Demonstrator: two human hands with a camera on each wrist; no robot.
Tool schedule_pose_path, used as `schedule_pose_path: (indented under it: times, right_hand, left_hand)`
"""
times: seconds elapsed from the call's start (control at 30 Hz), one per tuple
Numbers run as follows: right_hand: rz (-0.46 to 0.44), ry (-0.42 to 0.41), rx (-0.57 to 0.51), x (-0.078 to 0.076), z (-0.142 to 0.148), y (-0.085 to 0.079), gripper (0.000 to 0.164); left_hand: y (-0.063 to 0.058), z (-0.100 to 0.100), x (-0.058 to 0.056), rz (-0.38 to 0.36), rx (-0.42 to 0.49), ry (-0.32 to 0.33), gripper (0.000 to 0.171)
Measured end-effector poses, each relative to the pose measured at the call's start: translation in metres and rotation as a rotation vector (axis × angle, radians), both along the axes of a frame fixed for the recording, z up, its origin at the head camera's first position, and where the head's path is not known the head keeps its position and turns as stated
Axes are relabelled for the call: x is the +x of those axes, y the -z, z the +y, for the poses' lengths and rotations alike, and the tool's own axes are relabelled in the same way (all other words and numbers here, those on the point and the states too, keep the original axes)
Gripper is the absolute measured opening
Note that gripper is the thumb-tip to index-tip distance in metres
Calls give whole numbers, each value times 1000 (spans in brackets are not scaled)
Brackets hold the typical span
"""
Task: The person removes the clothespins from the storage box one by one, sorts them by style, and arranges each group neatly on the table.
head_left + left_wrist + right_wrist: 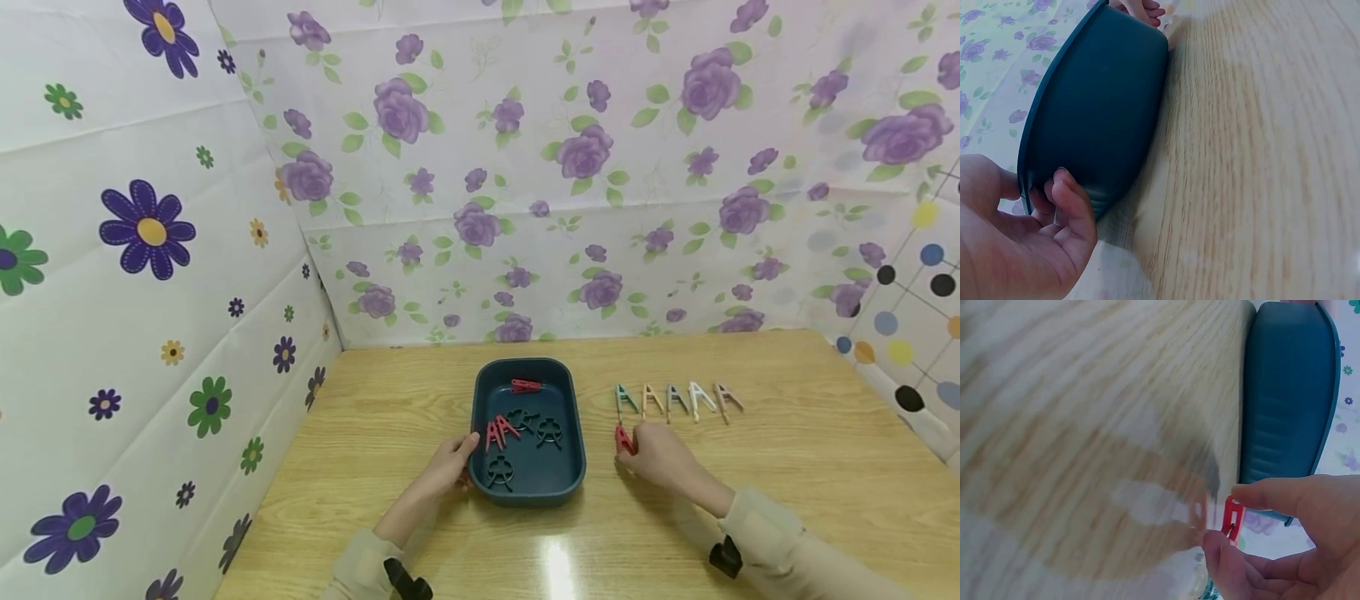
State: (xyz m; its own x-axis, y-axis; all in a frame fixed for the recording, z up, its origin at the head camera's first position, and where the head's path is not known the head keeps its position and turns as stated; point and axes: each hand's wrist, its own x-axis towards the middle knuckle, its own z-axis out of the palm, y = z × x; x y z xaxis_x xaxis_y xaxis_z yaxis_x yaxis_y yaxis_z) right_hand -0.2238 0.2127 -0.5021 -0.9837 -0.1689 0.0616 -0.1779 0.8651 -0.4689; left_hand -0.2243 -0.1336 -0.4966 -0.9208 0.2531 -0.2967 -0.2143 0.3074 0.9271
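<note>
A dark teal basin (534,492) stands on the wooden table. My left hand (452,460) grips its left rim, thumb on top and fingers curled below the edge, as the left wrist view shows. Inside the basin lie several red clothespins (502,430) and several dark green clips with round middles (550,430). To the right of the basin, my right hand (663,454) pinches a red clothespin (1233,517) between thumb and fingers, close over the tabletop. Just beyond that hand is a row of clothespins (673,400) in green, tan, grey, white and brownish tones.
The wooden table (360,417) runs back to a flowered cloth wall (472,167). Another flowered cloth (202,317) closes the left side, and a dotted cloth (903,333) the right. Light glares off the table's front part.
</note>
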Motion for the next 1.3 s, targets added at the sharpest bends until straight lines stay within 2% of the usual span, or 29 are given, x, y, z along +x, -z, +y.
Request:
schedule_pose_path:
  times: [0.33,0.93,1.3]
  right_hand:
    - [-10,11,67,5,3,-3,39]
    - [-50,0,70,8,9,-7,37]
    - [-63,33,97,9,14,-8,36]
  left_hand:
    - [1,0,-1,-10,-4,-9,56]
    - [1,0,0,0,-5,4,57]
    - [1,-1,-1,-13,-2,-8,56]
